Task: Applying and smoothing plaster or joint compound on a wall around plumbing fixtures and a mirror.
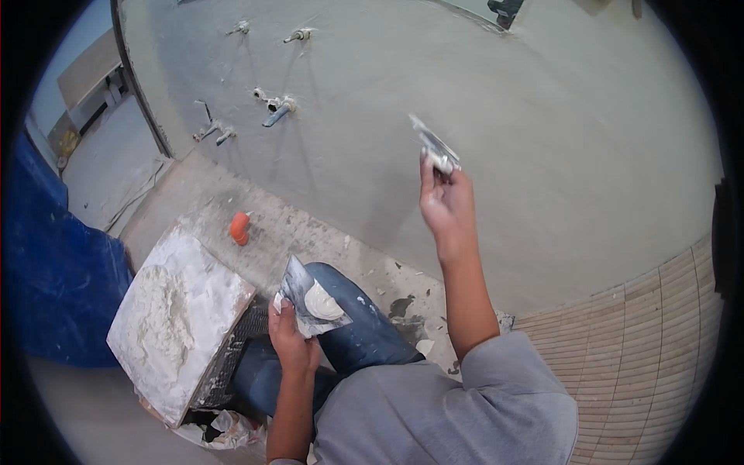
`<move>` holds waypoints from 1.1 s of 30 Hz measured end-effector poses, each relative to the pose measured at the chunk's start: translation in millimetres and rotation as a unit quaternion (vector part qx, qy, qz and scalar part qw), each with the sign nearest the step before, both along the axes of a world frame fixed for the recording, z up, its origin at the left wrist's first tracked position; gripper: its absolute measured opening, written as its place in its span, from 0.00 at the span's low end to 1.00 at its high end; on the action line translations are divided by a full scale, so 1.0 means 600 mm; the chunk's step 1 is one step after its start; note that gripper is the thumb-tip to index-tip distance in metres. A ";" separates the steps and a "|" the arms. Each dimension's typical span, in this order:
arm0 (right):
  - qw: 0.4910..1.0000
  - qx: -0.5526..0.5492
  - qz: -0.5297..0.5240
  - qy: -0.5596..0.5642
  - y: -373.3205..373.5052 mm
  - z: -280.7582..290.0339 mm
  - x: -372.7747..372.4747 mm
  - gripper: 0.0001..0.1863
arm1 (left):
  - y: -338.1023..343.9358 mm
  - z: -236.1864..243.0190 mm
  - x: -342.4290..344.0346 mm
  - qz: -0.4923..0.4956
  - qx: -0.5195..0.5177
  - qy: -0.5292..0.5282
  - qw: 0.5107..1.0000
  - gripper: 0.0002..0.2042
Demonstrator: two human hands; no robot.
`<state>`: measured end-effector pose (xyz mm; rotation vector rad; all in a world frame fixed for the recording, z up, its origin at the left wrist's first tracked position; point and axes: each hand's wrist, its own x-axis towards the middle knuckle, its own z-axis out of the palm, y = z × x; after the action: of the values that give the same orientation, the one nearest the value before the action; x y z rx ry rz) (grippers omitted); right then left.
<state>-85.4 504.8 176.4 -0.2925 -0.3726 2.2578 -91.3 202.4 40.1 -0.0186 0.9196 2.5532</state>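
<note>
My right hand [448, 198] is raised in front of the grey plastered wall [542, 178], its fingers closed round a plastering trowel [434, 142]. The trowel's thin blade is seen nearly edge-on, close to the wall; whether it touches I cannot tell. Low over my knee, my left hand [291, 337] grips a flat metal plastering blade [302, 291]. A lump of white putty [321, 302] lies on that blade. To the left of this hand stands a white-smeared board [213, 271] on a crate, with a heap of white putty [164, 318] spread on it.
Pipe stubs [279, 111] stick out of the wall at upper left. An orange pipe elbow [240, 228] lies on the dusty floor ledge [271, 205]. Blue sheeting [54, 271] hangs at far left. Ribbed beige tiles [628, 341] cover the lower right. A plastic bag [232, 430] sits below the board.
</note>
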 end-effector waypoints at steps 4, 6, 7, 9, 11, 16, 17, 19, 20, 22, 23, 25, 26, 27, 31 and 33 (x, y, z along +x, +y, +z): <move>0.922 0.335 0.034 -0.189 -0.110 -0.098 0.048 0.13 | 0.000 0.043 -0.012 0.030 0.008 0.026 0.999 0.17; 0.687 0.567 0.130 -0.435 -0.131 -0.118 0.084 0.14 | 0.003 0.058 -0.022 0.071 0.014 0.036 0.997 0.15; 0.689 0.570 0.139 -0.426 -0.153 -0.120 0.086 0.14 | 0.003 0.059 -0.029 0.088 0.018 0.043 0.995 0.15; 0.621 0.755 0.111 -0.180 -0.193 -0.115 0.082 0.22 | 0.003 0.067 -0.037 0.125 0.008 0.052 0.991 0.15; 0.562 0.810 0.094 -0.136 -0.220 -0.102 0.055 0.27 | -0.001 0.070 -0.043 0.188 -0.020 0.064 0.980 0.16; 0.413 0.897 0.062 -0.145 -0.235 -0.118 -0.013 0.35 | -0.071 0.082 -0.045 0.253 -0.041 0.043 0.966 0.17; 0.418 0.894 0.054 -0.152 -0.235 -0.128 -0.026 0.31 | -0.080 0.092 -0.040 0.260 -0.027 0.048 0.964 0.17; 0.515 0.837 0.095 -0.156 -0.238 -0.148 -0.055 0.28 | -0.096 0.107 -0.037 0.282 -0.018 0.056 0.958 0.17; 0.601 0.769 0.130 -0.174 -0.239 -0.165 -0.073 0.25 | -0.102 0.111 -0.035 0.306 -0.015 0.057 0.950 0.17; 0.638 0.719 0.131 -0.243 -0.235 -0.232 -0.113 0.18 | -0.115 0.110 -0.031 0.336 -0.016 0.059 0.940 0.18; 0.796 0.512 0.259 -0.195 -0.229 -0.258 -0.137 0.16 | -0.129 0.104 -0.030 0.340 -0.020 0.069 0.938 0.19; 0.912 0.166 0.358 -0.114 -0.239 -0.268 -0.171 0.13 | -0.145 0.104 -0.039 0.347 -0.020 0.071 0.935 0.20; 0.910 0.163 0.362 -0.115 -0.241 -0.305 -0.187 0.13 | -0.144 0.106 -0.041 0.371 -0.021 0.051 0.927 0.20; 0.927 0.167 0.308 -0.133 -0.237 -0.364 -0.203 0.14 | -0.134 0.114 -0.049 0.370 -0.025 0.052 0.927 0.20; 0.947 0.154 0.104 -0.261 -0.285 -0.452 -0.216 0.14 | -0.058 0.103 -0.106 0.312 -0.048 0.034 0.948 0.19; 0.926 0.201 0.093 -0.307 -0.294 -0.482 -0.191 0.13 | -0.011 0.096 -0.125 0.240 -0.040 0.023 0.970 0.16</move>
<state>-200.1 328.1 -112.8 -0.7719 -1.2179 2.1573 -166.5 195.8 97.5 -0.2342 1.1511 2.9617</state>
